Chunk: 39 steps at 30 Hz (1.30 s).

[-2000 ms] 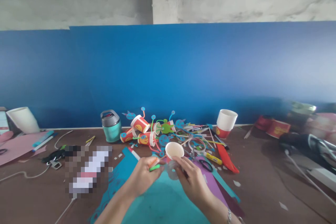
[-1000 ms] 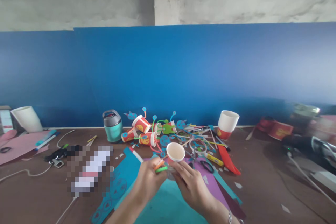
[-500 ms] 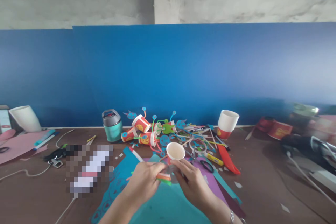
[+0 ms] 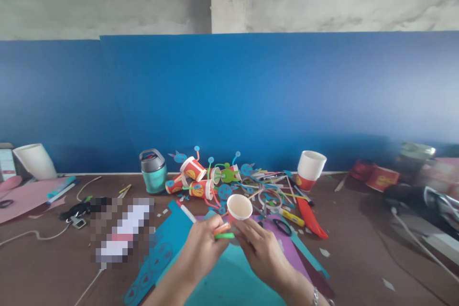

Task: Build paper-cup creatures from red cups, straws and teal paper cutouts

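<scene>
A paper cup (image 4: 238, 206), white inside with a little red on its outer wall, stands mouth up in front of me. My right hand (image 4: 263, 248) has bent fingers against the near side of this cup, covering its lower part. Close beside it on the left, my left hand (image 4: 204, 244) is closed on orange and green straws (image 4: 224, 235), whose ends stick out toward the cup. Under both hands lies teal paper (image 4: 229, 277). Blue paper (image 4: 156, 258) with circles drawn on it lies to the left, and purple paper (image 4: 292, 260) to the right.
Cup figures (image 4: 201, 189) with straw limbs lie behind the hands. A teal flask (image 4: 154, 174) stands left of them; stacked cups (image 4: 311, 167) stand at the back right. Scissors (image 4: 282, 227), a yellow tube (image 4: 292, 217) and a red strip (image 4: 311, 220) lie right of the cup.
My left hand has shifted slightly, turning the straws so the orange and green ends sit farther apart. The cup and my right hand have hardly moved.
</scene>
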Motion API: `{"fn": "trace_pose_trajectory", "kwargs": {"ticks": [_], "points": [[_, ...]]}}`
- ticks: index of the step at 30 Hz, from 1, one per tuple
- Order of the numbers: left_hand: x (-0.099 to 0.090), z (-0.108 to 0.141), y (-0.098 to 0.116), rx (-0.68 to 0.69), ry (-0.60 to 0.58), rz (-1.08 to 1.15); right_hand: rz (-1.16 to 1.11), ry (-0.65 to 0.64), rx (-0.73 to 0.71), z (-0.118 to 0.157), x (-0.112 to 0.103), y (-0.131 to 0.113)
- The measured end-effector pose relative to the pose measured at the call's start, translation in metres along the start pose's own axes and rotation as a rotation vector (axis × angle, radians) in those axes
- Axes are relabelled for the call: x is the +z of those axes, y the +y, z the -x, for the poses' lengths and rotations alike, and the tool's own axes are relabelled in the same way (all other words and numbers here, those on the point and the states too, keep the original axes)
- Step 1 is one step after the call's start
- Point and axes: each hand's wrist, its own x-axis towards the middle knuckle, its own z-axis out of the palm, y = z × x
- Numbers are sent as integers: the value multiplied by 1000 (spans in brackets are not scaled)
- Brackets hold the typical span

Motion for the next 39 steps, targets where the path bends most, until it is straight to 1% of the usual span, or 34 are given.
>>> {"fn": "trace_pose_trajectory", "kwargs": {"ticks": [4,6,9,11,13,17,20,23,27,29,32,36,37,39], "points": [[-6,-3,-11,53,-90,164,-31,18,52,-1,1,4],[-11,-3,-14,79,-128,178,-29,17,55,-1,1,4],[-14,-1,-13,141,-166,22,-20,3,44,-2,1,3],[-14,2,-9,198,-171,-114,-17,-14,43,-2,0,1],[-14,5,-3,226,-177,-232,-7,-33,43,-2,0,0],[-14,7,9,216,-227,-476,17,-59,42,-1,1,-1],[-13,7,14,170,-265,-537,29,-76,35,0,1,0],[-10,6,15,91,-242,-464,43,-73,11,-1,0,-1],[-6,5,13,13,-130,-256,42,-24,-49,-2,-2,-4],[-6,4,10,7,-99,-159,39,3,-42,-2,-2,-4],[-8,0,-1,34,-101,13,-1,22,18,-3,-1,-1],[-11,-5,-14,12,-104,320,-96,20,97,-3,1,3],[-11,-6,-15,12,-106,352,-115,22,106,-3,0,3],[-11,-5,-15,31,-115,336,-148,34,99,-3,0,3]]}}
